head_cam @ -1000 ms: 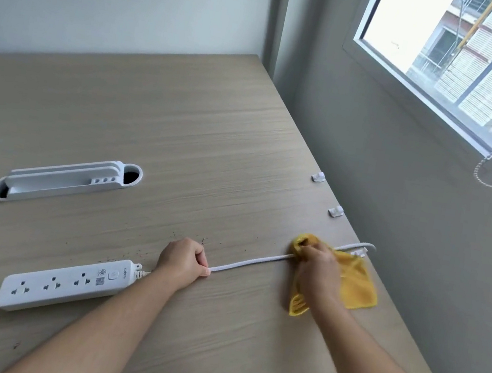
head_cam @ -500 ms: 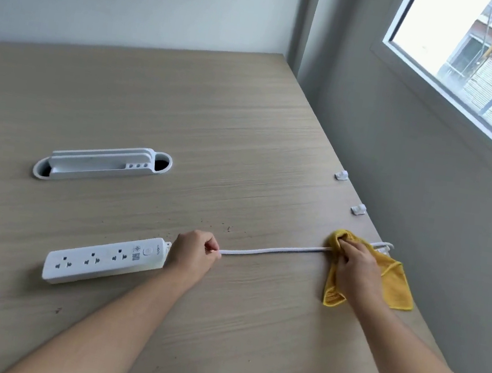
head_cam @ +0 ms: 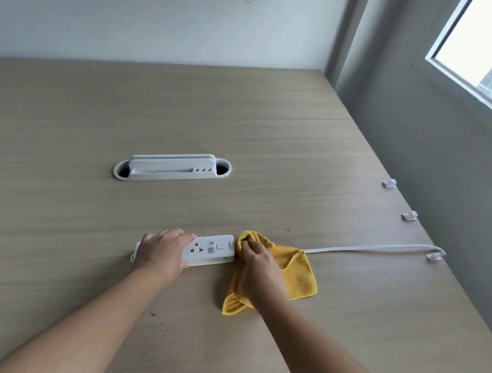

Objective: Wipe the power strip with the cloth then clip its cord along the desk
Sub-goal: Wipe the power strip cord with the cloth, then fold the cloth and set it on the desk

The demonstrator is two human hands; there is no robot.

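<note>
A white power strip (head_cam: 210,249) lies flat on the wooden desk (head_cam: 277,146). My left hand (head_cam: 163,250) presses down over its left half, fingers wrapped over the top. My right hand (head_cam: 258,264) grips a bunched yellow cloth (head_cam: 295,271) against the strip's right end, where the cord leaves. The white cord (head_cam: 373,248) runs right from under the cloth to the desk's right edge, passing a small white clip (head_cam: 433,256) there.
Two more white cord clips (head_cam: 389,183) (head_cam: 409,216) sit along the right desk edge by the grey wall. A white oval cable grommet (head_cam: 173,167) is set into the desk behind the strip. Small dark crumbs dot the wood near my forearms.
My right hand slid the cloth left along the cord to the strip's end. My left hand let go of the cord and moved onto the strip. The view swung left.
</note>
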